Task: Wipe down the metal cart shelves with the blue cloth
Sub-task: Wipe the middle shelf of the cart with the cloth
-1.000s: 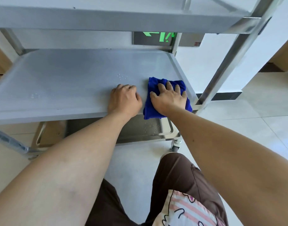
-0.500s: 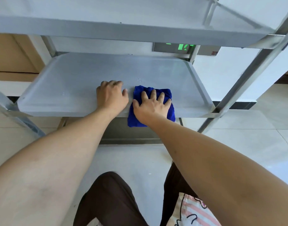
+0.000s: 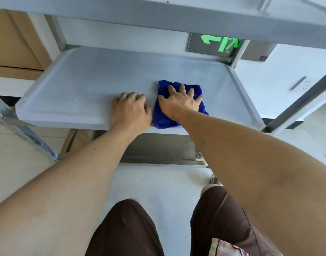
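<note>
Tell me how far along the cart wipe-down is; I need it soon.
Partway. In hand: the right hand presses the blue cloth flat on the middle shelf, the left hand beside it. Left: water droplets remain on that shelf, and the bottom shelf looks speckled too. The top shelf's state cannot be judged.

Middle shelf (image 3: 88, 85) matt brushed metal; blue cloth (image 3: 199, 89) fuzzy, soft
</note>
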